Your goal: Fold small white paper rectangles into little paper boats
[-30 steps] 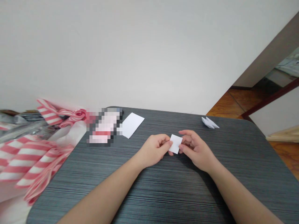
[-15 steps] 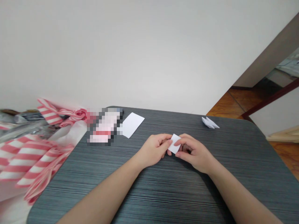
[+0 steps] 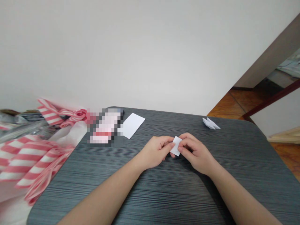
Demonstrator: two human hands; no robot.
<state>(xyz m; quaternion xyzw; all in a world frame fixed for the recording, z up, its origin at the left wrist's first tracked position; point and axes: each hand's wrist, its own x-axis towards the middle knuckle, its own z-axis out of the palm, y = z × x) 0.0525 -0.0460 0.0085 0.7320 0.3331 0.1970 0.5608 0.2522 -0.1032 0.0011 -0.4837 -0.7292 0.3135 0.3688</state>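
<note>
Between my two hands is a small folded piece of white paper (image 3: 175,147), held up over the dark table. My left hand (image 3: 156,152) pinches its left side, thumb in front and fingers behind. My right hand (image 3: 195,153) is closed at its right edge, with thumb and forefinger pressed on the paper. The far side of the paper is hidden from me. Beyond my right hand, a folded white paper piece with pointed ends (image 3: 211,123) lies near the table's back edge. A flat white paper sheet (image 3: 134,125) rests to the back left.
A blurred-out phone-like object (image 3: 106,126) lies at the left of the dark wood-grain table (image 3: 164,193). Red-and-white striped cloth (image 3: 35,156) is heaped beside the table's left edge. A pale wall (image 3: 150,56) stands right behind the table.
The paper has shifted slightly right and turned a little. My right thumb and forefinger have drawn together at its right edge, where the forefinger earlier lay across its face.
</note>
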